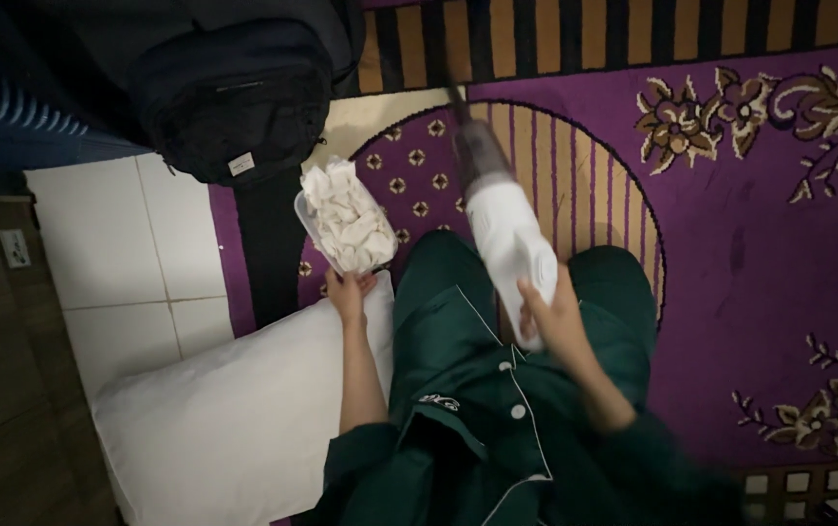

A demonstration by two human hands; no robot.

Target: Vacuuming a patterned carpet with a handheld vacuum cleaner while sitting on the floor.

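Hands are busy near the middle of the frame. We see the left hand (349,292) with its fingers bent around the bottom end of a clear tub (314,216) stuffed with crumpled white cloths (346,219). The right hand (547,317) is closed around a white handheld machine (511,244) with a gray tip that points toward the top of the frame. A white pillow (234,419) lies at lower left, a black backpack (234,97) sits at upper left, and a purple rug (730,253) fills the right side.

Dim indoor light, dark vignetted corners, perhaps motion blur lower right.
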